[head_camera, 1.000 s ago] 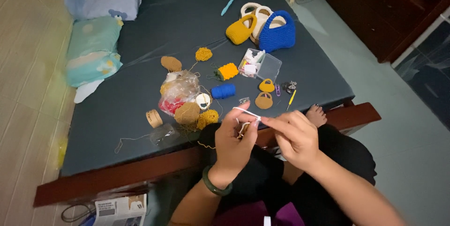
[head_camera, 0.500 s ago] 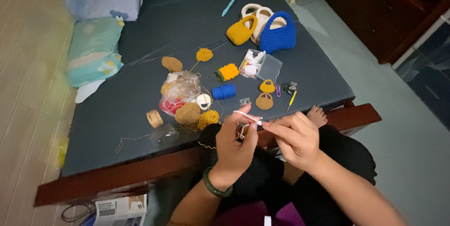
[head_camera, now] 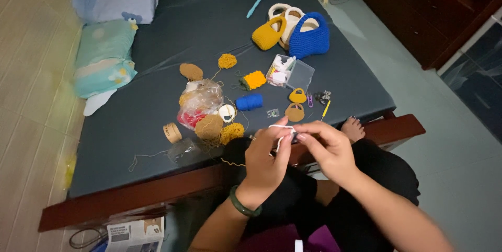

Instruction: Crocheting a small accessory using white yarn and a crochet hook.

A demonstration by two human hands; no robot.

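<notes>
My left hand [head_camera: 265, 161] and my right hand [head_camera: 325, 146] meet in front of me above my lap, fingertips together. Between them runs a thin white strand [head_camera: 279, 133], pinched by both hands. A small dark piece sits where the fingertips touch, mostly hidden. A green bangle [head_camera: 241, 207] circles my left wrist. Just beyond the hands, on the dark mattress [head_camera: 157, 105], lie two small tan crochet bags [head_camera: 296, 103], a blue yarn spool [head_camera: 249, 101] and a mustard yarn ball [head_camera: 231, 133].
Farther back stand a blue crochet bag [head_camera: 309, 36], a yellow one [head_camera: 267, 33] and a white one [head_camera: 287, 18]. A clear box [head_camera: 291, 71], a plastic bag of yarn [head_camera: 201, 100], pillows [head_camera: 104, 58] and a wooden bed frame edge [head_camera: 157, 189] are also here.
Both hands have stayed together at the same spot; the fingers have shifted slightly on the white strand, which now loops down between them.
</notes>
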